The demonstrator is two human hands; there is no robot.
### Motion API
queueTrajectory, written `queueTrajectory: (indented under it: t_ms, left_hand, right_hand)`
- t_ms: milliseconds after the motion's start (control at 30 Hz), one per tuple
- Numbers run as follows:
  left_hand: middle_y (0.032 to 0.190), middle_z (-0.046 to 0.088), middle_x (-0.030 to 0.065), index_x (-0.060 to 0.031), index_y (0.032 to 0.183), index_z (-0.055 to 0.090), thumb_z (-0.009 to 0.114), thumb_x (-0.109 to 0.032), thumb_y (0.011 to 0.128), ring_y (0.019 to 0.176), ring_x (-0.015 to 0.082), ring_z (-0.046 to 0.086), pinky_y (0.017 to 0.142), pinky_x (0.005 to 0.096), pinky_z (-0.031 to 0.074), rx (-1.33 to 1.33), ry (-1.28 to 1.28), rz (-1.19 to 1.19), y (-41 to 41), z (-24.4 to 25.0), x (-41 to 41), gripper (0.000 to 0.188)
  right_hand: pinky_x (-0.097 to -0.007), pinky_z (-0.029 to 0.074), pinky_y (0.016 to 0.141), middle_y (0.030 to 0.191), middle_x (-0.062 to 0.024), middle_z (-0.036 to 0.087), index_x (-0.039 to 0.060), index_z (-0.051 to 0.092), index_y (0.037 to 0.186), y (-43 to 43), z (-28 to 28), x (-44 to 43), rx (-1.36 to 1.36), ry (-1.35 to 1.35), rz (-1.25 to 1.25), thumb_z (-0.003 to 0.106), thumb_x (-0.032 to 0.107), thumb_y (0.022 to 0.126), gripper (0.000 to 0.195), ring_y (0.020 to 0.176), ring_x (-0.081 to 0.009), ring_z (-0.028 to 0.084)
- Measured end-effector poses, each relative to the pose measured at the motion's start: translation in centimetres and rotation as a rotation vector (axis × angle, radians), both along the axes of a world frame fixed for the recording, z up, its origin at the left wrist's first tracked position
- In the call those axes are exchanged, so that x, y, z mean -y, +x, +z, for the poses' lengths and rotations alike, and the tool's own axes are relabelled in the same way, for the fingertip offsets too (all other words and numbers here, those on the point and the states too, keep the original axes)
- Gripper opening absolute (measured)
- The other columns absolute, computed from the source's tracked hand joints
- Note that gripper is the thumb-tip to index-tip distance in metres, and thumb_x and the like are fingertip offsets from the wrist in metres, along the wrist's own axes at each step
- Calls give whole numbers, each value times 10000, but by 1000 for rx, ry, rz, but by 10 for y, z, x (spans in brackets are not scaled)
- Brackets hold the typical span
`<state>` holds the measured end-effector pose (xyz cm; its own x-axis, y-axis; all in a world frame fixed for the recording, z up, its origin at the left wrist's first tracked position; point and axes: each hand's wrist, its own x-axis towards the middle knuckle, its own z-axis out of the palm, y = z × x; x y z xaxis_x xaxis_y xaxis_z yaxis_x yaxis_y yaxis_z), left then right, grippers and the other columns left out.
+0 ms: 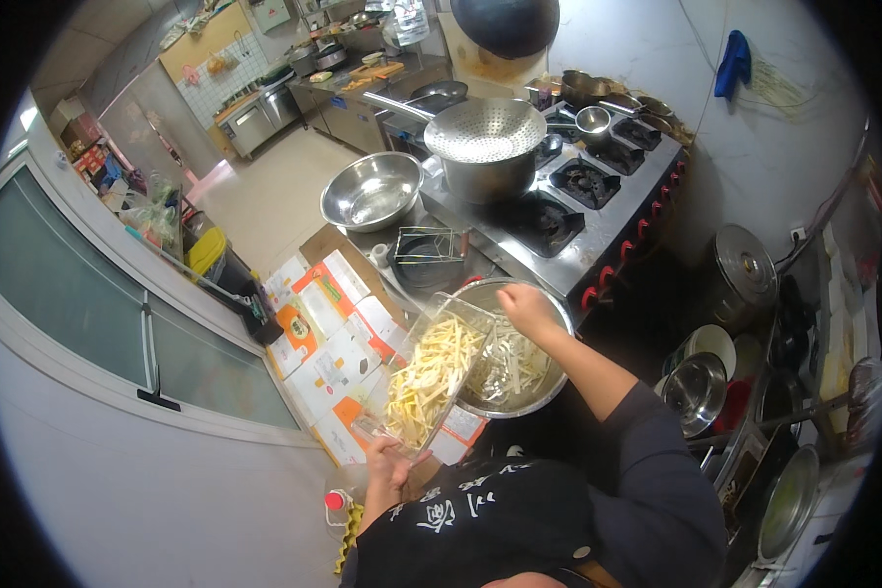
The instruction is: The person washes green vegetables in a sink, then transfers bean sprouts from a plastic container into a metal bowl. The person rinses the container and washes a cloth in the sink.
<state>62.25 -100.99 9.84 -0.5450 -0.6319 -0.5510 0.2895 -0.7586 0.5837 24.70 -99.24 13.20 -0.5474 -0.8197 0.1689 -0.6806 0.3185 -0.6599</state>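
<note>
My left hand (391, 469) grips the lower end of a clear plastic container (447, 303), which tilts beside a steel bowl and partly overlaps it. Pale yellow cut strips (435, 375), apparently a vegetable, fill much of the container. Below its right edge, the steel bowl (564, 367) holds whitish strips (518, 367) in what looks like water. Over the far part of this bowl is my right hand (528, 310), fingers curled, close to the container's far corner. Whether it holds anything is hidden by the fingers.
A gas range (569, 220) with red knobs stands ahead, carrying a large pot (485, 180) topped by a perforated strainer (489, 128). Left of it sit an empty steel basin (373, 191) and a wire rack (430, 246). Flattened cartons (331, 353) cover the left surface. Shelves with bowls (694, 393) stand right.
</note>
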Motion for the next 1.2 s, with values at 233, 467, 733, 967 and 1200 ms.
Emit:
queueTrajectory:
  t_ms: [233,467,733,967,1200]
  left_hand:
    - [1322,447,176,-52,1324,360,463,-159,669,1208,412,425,917,683,336,50,-47,62,3,14,12,672]
    - [1268,515,145,-55,1286,425,474,-157,711,1145,376,498,862,640,405,3,-26,84,5,27,15,586]
    - [1264,520,136,-60,1289,426,473,-160,711,1144,366,502,862,634,407,19,-35,107,11,30,10,589]
    - [1262,520,137,-53,1300,415,479,-155,711,1146,364,501,870,633,407,5,-22,112,13,23,12,601]
    - [1278,501,148,-49,1311,397,486,-148,707,1147,378,497,861,632,408,54,-10,171,9,27,11,618]
  right_hand:
    - [-449,332,1023,1359,-289,316,137,216,1430,9,-110,-25,252,588,-337,627,597,714,944,1239,-438,359]
    - [-461,355,1005,1340,-309,282,145,303,1379,40,-157,15,240,419,-296,710,245,651,840,1197,-497,377]
    - [-443,448,857,1168,-231,472,99,470,1177,53,-108,23,187,246,13,596,19,695,504,1024,-402,537]
    - [-511,350,985,1331,-187,381,191,388,1345,26,-124,43,-90,418,449,724,220,661,763,1240,-390,354]
    - [-736,170,974,1517,-165,78,325,129,1461,23,-92,65,-148,856,517,821,632,379,1321,1380,-443,19]
